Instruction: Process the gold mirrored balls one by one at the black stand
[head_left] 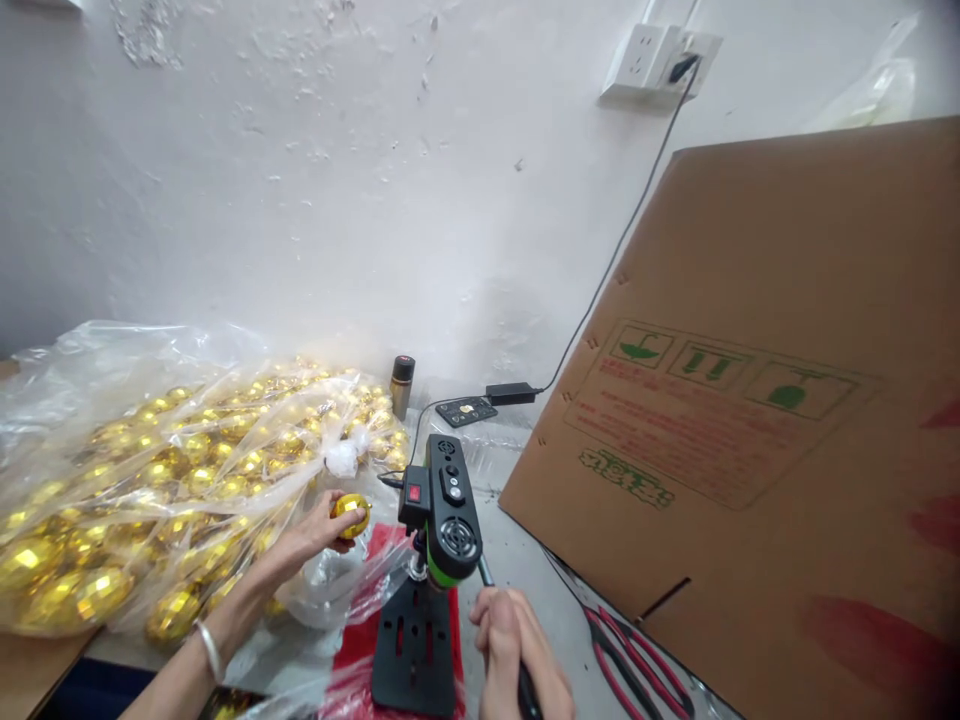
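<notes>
My left hand (pixel 330 523) is closed around a shiny gold faceted ball ornament (pixel 351 515), just left of a small black bench drill press (pixel 454 500). The press has a red switch box (pixel 414 494) on its side and a slotted black base plate (pixel 416 650), which lies over red plastic (pixel 360 640). On the right of the press, my right hand (pixel 517 650) grips its lever handle (pixel 527 692). Clear plastic film lies between my left hand and the base plate.
A clear plastic bag of gold balls (pixel 202 470) spreads across the left. A large cardboard box (pixel 750 400) leans in at the right, with red-handled pliers (pixel 637 665) beside it. A thermos (pixel 402 388), a phone-like slab (pixel 466 411) and a power adapter (pixel 511 393) lie near the wall.
</notes>
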